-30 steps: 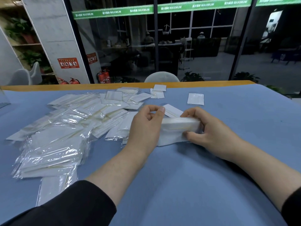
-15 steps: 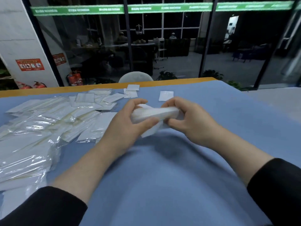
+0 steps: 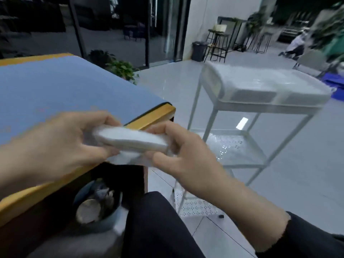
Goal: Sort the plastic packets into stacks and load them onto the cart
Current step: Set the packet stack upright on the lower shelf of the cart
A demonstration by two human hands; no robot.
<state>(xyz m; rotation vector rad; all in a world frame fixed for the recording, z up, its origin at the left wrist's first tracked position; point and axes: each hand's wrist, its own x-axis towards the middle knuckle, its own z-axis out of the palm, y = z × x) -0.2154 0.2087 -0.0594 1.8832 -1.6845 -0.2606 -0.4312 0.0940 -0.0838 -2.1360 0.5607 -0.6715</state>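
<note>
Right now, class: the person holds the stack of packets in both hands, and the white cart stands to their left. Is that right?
One error: the head view shows the cart on the person's right. The left hand and the right hand do both hold the stack of packets.

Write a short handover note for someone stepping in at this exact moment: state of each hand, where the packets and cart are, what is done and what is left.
Left hand: grips the left end of the stack of packets.
Right hand: grips the right end of the same stack.
The stack is held in the air past the corner of the blue table, not yet over the cart.
The white cart stands to the right, on the floor; its top tray looks filled with something pale, too blurred to identify.
Done: one stack gathered and lifted.
Left: set this stack on the cart. The rest of the table is out of view.
</note>
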